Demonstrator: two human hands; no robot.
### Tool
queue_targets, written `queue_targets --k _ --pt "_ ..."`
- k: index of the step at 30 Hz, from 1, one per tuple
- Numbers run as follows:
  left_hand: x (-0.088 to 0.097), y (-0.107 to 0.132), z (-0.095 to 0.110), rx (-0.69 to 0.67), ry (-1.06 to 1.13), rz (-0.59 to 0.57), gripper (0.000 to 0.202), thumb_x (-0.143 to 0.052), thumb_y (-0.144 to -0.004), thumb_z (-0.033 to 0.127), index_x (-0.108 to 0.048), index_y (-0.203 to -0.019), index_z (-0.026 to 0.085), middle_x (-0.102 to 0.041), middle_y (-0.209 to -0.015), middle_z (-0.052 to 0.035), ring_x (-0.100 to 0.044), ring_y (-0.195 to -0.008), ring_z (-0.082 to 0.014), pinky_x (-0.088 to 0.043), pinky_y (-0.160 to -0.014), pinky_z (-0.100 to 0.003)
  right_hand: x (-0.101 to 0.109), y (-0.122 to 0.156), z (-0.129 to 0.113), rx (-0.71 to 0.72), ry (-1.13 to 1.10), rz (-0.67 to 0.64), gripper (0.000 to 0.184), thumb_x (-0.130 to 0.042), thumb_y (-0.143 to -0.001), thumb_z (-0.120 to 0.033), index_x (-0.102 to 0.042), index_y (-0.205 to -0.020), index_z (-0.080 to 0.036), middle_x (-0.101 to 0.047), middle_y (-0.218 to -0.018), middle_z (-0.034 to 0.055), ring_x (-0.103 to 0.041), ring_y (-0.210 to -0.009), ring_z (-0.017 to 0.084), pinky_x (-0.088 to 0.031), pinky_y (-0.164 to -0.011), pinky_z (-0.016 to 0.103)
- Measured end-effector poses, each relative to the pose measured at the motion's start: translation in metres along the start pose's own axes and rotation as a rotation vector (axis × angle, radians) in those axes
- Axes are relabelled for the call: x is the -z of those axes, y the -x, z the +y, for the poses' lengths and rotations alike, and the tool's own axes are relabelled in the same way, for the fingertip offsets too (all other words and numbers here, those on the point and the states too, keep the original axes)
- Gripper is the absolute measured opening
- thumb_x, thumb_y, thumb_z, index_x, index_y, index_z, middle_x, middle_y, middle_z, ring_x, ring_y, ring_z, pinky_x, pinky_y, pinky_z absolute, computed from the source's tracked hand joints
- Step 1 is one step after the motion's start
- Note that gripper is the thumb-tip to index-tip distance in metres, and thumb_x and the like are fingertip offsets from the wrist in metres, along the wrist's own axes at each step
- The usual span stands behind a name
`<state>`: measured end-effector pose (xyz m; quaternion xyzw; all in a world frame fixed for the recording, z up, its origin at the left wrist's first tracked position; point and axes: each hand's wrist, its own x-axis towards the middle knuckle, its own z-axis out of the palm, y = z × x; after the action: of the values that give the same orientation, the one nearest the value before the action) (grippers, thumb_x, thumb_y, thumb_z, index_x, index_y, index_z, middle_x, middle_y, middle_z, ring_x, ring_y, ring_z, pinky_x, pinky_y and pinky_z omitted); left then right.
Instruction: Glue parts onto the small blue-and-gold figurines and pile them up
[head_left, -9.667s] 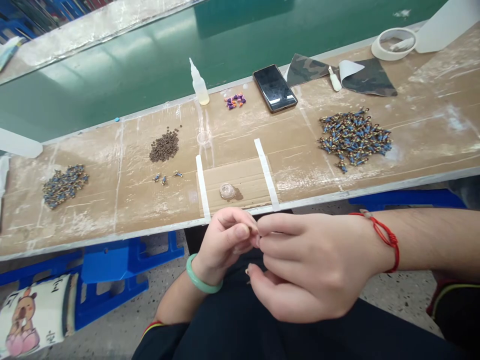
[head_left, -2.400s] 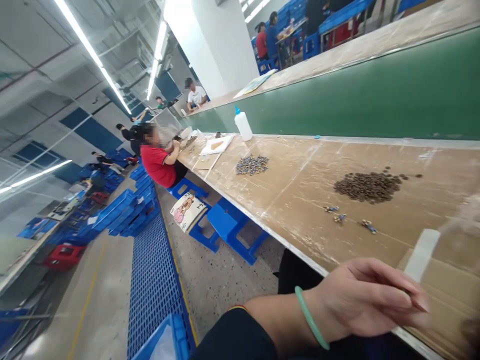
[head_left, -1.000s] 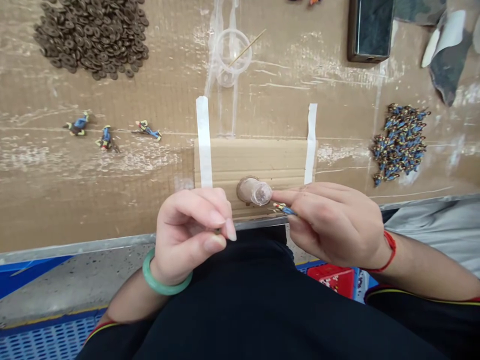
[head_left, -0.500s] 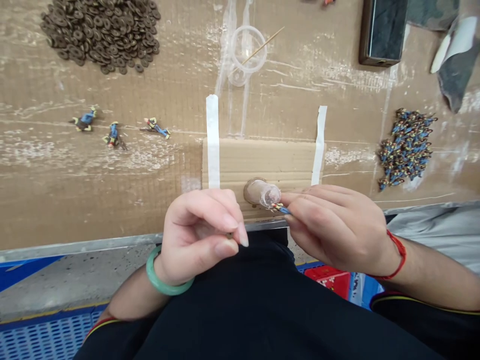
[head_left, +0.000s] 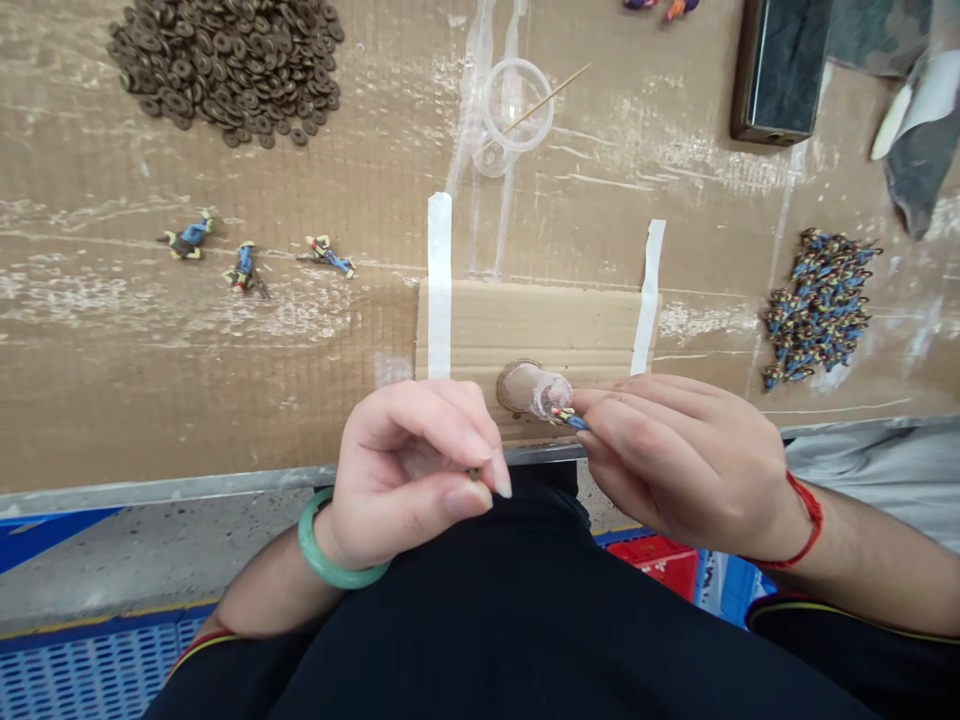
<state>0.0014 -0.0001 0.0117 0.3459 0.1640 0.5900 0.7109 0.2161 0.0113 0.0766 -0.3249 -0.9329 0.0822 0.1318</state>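
Observation:
My left hand, with a green bangle at the wrist, is pinched closed in front of the table edge. Between its thumb and fingertips a tiny dark brown piece peeps out; its shape is mostly hidden. Fingers of my right hand are closed on a small painted figurine with blue legs. The figurine's other end touches or lies very near the whitish, crusted top of a short upright post. This post stands on a cardboard pad held by white tape strips.
Brown ringed discs form a heap at the back left. Three loose figurines lie in front of it. A clear plastic ring with a wooden stick, a dark box and a figurine pile are farther back and right.
The whole view has shifted slightly, so the table things appear a little farther right. Both hands keep the same grip and nearly the same pose.

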Motion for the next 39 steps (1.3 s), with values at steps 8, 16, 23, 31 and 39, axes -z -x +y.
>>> queue_targets --k 8,16,23,31,39 --pt "0.0001 0.0005 -0.0014 -0.009 0.03 -0.004 0.007 -0.074 -0.094 0.019 -0.068 -0.094 0.019 -0.066 -0.074 0.0016 -0.061 -0.069 -0.0091 -0.053 -0.065 -0.021 0.0013 0.0002 0.0003 0.003 -0.003 -0.017 0.017 -0.047 -0.103 -0.005 -0.052 -0.099 -0.02 -0.065 -0.071 -0.0003 -0.063 -0.065 0.017 -0.056 -0.063 0.03" --pt "0.0001 0.0009 -0.0006 -0.007 0.024 -0.007 0.007 -0.074 -0.094 0.019 -0.067 -0.093 0.019 -0.065 -0.074 0.0014 -0.061 -0.068 -0.0095 -0.052 -0.064 -0.021 0.0016 -0.0012 0.0013 0.002 -0.012 -0.031 0.016 -0.048 -0.102 -0.005 -0.052 -0.099 -0.02 -0.064 -0.07 -0.0004 -0.063 -0.063 0.017 -0.053 -0.063 0.03" --pt "-0.0006 0.0001 -0.0026 -0.026 0.012 0.002 0.011 -0.074 -0.093 0.02 -0.064 -0.09 0.019 -0.063 -0.071 0.0014 -0.059 -0.066 -0.0093 -0.051 -0.062 -0.021 0.001 -0.0025 0.0013 0.003 -0.026 -0.017 0.017 -0.048 -0.102 -0.006 -0.053 -0.098 -0.021 -0.065 -0.069 -0.0008 -0.063 -0.061 0.018 -0.053 -0.059 0.032" --pt "-0.0014 -0.0003 -0.0018 -0.023 0.007 -0.002 0.011 -0.075 -0.093 0.02 -0.064 -0.09 0.02 -0.063 -0.07 0.0015 -0.059 -0.065 -0.0093 -0.052 -0.061 -0.021 0.0037 -0.0012 0.0039 0.031 -0.053 0.002 0.017 -0.049 -0.101 -0.003 -0.055 -0.097 -0.018 -0.064 -0.069 0.0013 -0.067 -0.07 0.018 -0.056 -0.066 0.03" --pt "0.0002 -0.0003 -0.0023 -0.029 0.003 -0.004 0.011 -0.074 -0.094 0.02 -0.064 -0.09 0.019 -0.061 -0.071 0.0022 -0.059 -0.065 -0.0083 -0.052 -0.062 -0.019 0.0053 0.0034 0.0017 0.032 -0.04 0.005 0.014 -0.052 -0.1 -0.005 -0.055 -0.098 -0.019 -0.067 -0.072 0.0012 -0.061 -0.063 0.017 -0.051 -0.055 0.033"
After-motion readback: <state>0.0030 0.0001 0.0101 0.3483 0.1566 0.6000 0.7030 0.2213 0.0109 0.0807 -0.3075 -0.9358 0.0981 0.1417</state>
